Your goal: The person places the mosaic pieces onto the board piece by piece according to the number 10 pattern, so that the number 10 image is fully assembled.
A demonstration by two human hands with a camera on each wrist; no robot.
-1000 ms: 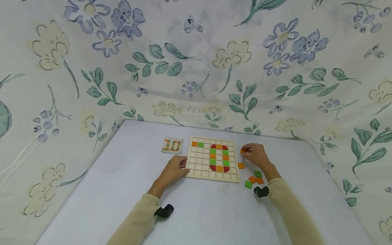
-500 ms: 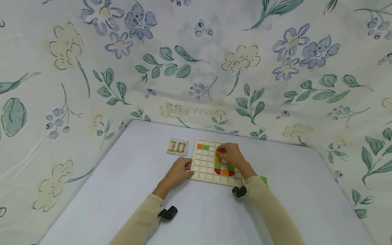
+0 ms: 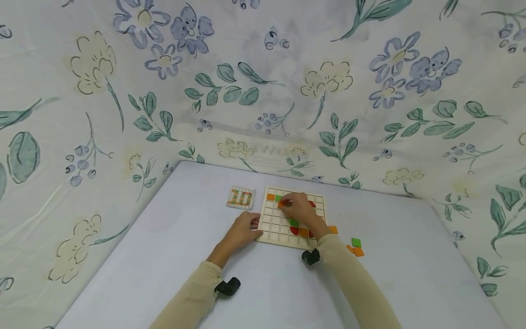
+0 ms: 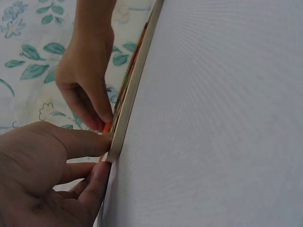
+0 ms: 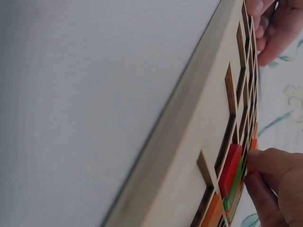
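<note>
A pale wooden grid board (image 3: pixel 271 225) lies on the table, with orange, green and red tiles set in some of its squares. My left hand (image 3: pixel 240 230) holds the board's left edge, thumb and fingers pinching the rim (image 4: pixel 124 124). Over the board's upper left part, my right hand (image 3: pixel 299 209) pinches an orange square tile (image 3: pixel 281 205) between thumb and fingers. That tile (image 5: pixel 252 157) is partly covered by the fingertips in the right wrist view. An orange tile (image 3: pixel 270 197) and a green tile (image 3: pixel 278 198) sit in squares just above it. My right hand hides part of the tiled pattern.
A small patterned card (image 3: pixel 241 197) lies left of the board. To the right are loose tiles: a green one (image 3: pixel 356 242), an orange one (image 3: pixel 359 252) and others partly behind the sleeve. Floral cloth (image 3: pixel 263 151) rises behind the table's far edge.
My right hand has carried the orange tile from the right of the board leftward across it to the upper left squares. My left hand stays at the board's left edge. The head view has shifted slightly.
</note>
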